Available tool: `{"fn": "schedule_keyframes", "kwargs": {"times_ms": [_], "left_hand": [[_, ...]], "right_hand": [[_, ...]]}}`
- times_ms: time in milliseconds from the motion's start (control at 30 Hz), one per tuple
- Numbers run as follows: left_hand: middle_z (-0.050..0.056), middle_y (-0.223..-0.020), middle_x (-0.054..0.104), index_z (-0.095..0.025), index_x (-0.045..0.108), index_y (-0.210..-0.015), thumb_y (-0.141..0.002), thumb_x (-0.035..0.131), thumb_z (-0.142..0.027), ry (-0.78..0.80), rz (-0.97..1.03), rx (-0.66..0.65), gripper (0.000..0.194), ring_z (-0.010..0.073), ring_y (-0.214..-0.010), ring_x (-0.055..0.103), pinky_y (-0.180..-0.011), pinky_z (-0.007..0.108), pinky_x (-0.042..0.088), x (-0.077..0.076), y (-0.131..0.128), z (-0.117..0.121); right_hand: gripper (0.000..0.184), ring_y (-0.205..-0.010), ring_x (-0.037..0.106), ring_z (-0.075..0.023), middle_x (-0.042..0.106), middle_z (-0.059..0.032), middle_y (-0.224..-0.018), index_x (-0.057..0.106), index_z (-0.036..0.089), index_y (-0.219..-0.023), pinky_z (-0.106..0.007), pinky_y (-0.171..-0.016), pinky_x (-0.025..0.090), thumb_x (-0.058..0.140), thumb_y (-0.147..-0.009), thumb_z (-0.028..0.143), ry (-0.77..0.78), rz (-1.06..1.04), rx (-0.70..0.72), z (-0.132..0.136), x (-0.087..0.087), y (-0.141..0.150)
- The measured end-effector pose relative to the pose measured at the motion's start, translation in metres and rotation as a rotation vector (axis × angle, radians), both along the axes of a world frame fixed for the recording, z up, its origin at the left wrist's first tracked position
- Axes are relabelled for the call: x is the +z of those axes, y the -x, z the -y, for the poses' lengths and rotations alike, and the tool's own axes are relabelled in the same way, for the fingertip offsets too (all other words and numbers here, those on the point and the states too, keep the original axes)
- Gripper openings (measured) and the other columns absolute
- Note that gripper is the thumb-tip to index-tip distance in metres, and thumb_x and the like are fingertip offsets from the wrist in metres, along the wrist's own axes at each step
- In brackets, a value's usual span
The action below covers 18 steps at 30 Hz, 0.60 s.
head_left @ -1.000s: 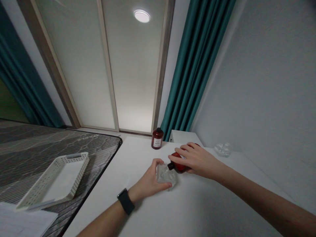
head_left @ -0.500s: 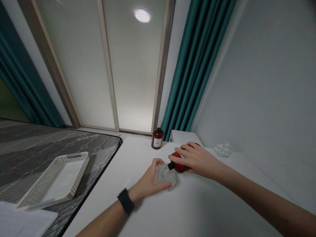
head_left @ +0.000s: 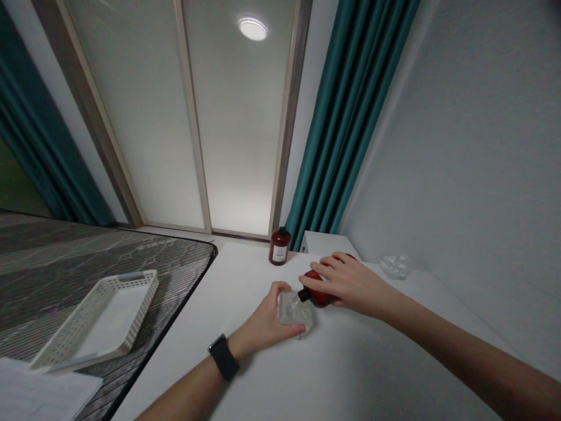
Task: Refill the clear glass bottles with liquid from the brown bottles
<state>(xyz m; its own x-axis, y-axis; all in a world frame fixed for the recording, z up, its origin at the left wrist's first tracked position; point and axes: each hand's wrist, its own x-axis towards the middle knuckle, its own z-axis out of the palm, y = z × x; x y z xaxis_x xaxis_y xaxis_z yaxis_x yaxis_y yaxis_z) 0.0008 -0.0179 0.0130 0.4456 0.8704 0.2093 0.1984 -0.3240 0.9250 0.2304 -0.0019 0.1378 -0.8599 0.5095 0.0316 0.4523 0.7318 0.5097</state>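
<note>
My left hand point(head_left: 268, 324), with a dark watch on its wrist, grips a clear, box-shaped container point(head_left: 293, 310) over the white table. Thumb and fingers clasp it from the left side. In my right hand point(head_left: 350, 286) is a reddish-brown bottle point(head_left: 318, 289) with a black cap, lying tilted on its side. Its black end points left and touches or overhangs the clear container; I cannot tell which. Part of the bottle is hidden under my fingers. What is inside the clear container is too blurred to make out.
A second brown bottle point(head_left: 279, 245) with a white label stands upright at the table's far edge. Crumpled clear plastic point(head_left: 395, 266) lies near the right wall. On the dark striped surface at left are a white perforated basket point(head_left: 139, 313) and white papers point(head_left: 48, 389).
</note>
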Motion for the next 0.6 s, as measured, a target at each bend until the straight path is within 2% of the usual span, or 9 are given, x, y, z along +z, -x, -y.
{"fn": "schedule_keyframes", "kwargs": {"times_ms": [167, 600], "left_hand": [[0.005, -0.113, 0.056, -0.023, 0.037, -0.118, -0.072, 0.081, -0.027, 0.003, 0.004, -0.002, 0.064, 0.0247, -0.105, 0.057, -0.090, 0.039, 0.046, 0.0000, 0.0003, 0.0005], [0.005, -0.113, 0.057, -0.022, 0.038, -0.117, -0.071, 0.081, -0.027, 0.022, 0.002, 0.002, 0.064, 0.0242, -0.102, 0.058, -0.088, 0.037, 0.047, 0.0004, -0.0003, 0.0007]], "right_hand": [[0.063, -0.102, 0.060, -0.0275, 0.065, -0.0085, -0.121, 0.047, 0.028, -0.137, -0.040, -0.083, 0.041, 0.078, -0.083, 0.030, -0.003, -0.009, 0.008, -0.0002, -0.0001, 0.0000], [0.064, -0.102, 0.060, -0.0275, 0.064, -0.0078, -0.122, 0.047, 0.028, -0.137, -0.040, -0.083, 0.041, 0.078, -0.081, 0.028, 0.001, -0.004, 0.004, 0.0004, 0.0018, 0.0012]]}}
